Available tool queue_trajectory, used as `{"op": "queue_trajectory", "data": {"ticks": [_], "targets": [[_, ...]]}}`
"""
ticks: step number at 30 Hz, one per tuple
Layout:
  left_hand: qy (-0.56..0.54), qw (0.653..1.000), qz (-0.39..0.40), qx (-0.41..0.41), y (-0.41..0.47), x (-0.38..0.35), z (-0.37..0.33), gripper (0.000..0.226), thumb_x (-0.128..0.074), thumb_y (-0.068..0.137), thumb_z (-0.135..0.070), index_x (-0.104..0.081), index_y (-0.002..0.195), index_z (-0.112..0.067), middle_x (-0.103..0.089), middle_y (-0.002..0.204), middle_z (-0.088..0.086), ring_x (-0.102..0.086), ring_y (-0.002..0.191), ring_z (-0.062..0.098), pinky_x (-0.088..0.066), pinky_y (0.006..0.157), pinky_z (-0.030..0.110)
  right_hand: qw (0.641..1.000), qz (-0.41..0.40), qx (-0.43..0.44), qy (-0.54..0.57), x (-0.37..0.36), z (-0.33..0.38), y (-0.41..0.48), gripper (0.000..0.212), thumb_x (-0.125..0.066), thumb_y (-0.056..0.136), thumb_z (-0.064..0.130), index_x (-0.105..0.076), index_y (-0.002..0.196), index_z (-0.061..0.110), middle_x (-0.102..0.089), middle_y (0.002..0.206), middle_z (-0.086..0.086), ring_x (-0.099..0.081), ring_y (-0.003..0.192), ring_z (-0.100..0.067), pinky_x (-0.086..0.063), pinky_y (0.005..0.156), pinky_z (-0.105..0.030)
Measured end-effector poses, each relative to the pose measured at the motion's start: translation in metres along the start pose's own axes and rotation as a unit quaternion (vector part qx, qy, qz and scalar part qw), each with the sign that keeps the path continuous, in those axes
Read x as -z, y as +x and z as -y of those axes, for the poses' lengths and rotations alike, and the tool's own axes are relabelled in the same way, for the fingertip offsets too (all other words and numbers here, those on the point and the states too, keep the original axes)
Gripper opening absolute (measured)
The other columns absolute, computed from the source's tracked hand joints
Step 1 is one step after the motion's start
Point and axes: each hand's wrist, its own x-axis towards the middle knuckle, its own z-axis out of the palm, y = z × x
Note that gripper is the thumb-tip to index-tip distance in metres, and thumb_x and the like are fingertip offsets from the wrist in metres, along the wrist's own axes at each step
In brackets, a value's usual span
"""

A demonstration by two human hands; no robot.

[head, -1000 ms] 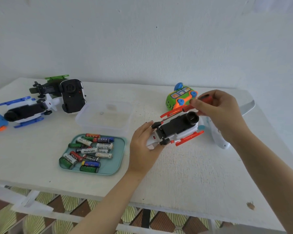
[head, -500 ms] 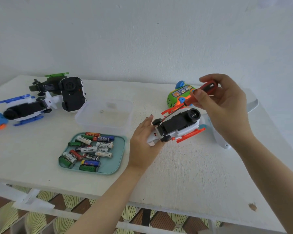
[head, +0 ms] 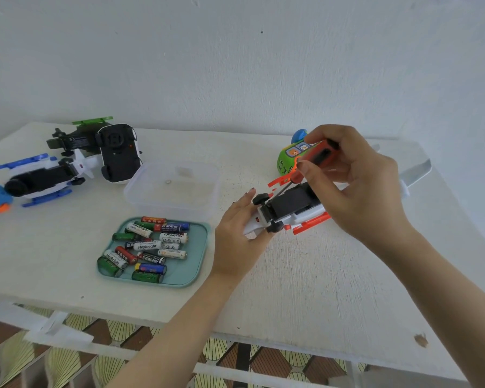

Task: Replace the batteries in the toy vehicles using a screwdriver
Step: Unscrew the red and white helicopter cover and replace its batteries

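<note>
Fingers of the left hand [head: 237,233] lie loosely spread along the nose of the white-and-red toy plane [head: 289,212], steadying it belly-up on the table [head: 305,275] just right of centre; they press against it rather than wrap it. At two o'clock from that hand, the right hand [head: 356,186] has its thumb and fingertips clamped on the red-and-black handle of the screwdriver [head: 310,161].

A second ago the screwdriver lay low and nearly flat beside the plane's red wing; it has since swung up, and its thin shaft now slants down so that the tip meets the near end of the dark battery cover on the plane's underside. I judge that the tool is just seating in the cover screw, so unscrewing is about to begin and no battery has yet been swapped in this toy.

At nine o'clock from the left hand sits the teal tray [head: 199,264] of loose batteries [head: 149,246]; "Heybright" and "EVEREADY" read clearly, other wrappers do not. Beyond it stands a clear plastic tub [head: 207,175] holding one small round piece, perhaps a screw. Farther off at ten o'clock lie more upturned toys, among them a blue-winged plane [head: 39,179], and behind the right hand a green toy [head: 284,161].
</note>
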Motion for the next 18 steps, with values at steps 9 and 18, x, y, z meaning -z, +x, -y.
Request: {"op": "queue_trajectory", "data": {"ticks": [9,18], "targets": [[-0.013,1.0,-0.001,0.007,-0.0001,-0.0015,0.0015,0.049,-0.069,0.08,-0.038,-0.064,0.122,-0.013,-0.064,0.128,0.009,-0.055,0.125,0.021,-0.047,0.101,0.052,1.0,-0.003,0.008,-0.029,0.0011,-0.0035,-0.0022,0.024,-0.067,0.085,0.001,-0.058,0.107,0.003,-0.064,0.081,0.004,-0.066,0.086,0.002,-0.048,0.077,-0.005],[-0.013,1.0,-0.021,-0.003,0.0012,0.0014,-0.0053,0.072,-0.079,0.077,-0.024,-0.04,0.134,-0.04,-0.064,0.127,0.01,-0.059,0.121,0.025,-0.05,0.096,0.054,1.0,-0.004,0.012,-0.027,-0.0004,-0.0045,-0.0039,0.024,-0.068,0.086,0.003,-0.058,0.108,0.002,-0.064,0.084,0.002,-0.066,0.089,0.0,-0.05,0.077,-0.007]]}}
